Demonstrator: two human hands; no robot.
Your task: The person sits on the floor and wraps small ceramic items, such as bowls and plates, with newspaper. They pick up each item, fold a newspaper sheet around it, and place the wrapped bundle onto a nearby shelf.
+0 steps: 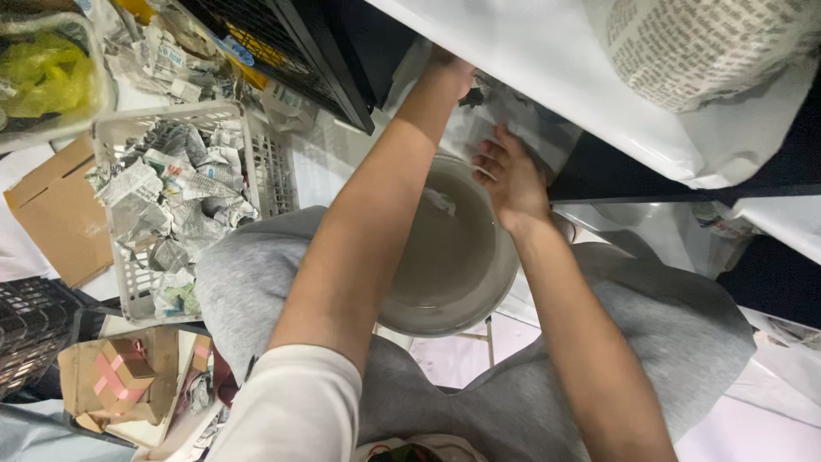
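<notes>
A grey-white bucket [453,282] with cloudy liquid in it stands between my knees, which are in grey trousers. My right hand [511,180] rests at the bucket's far rim and grips a crumpled sheet of newspaper [522,128] just beyond it. My left hand [451,68] reaches farther out under the edge of a white-covered table; its fingers are hidden among the same paper, so their grasp cannot be made out. My left forearm crosses over the bucket's left side.
A white plastic basket [274,162] full of crumpled newspaper sits at my left. A flat cardboard piece [60,214], small cardboard boxes [120,376] and a dark crate [30,329] lie farther left. A newspaper-covered round form [701,47] rests on the white table [547,60].
</notes>
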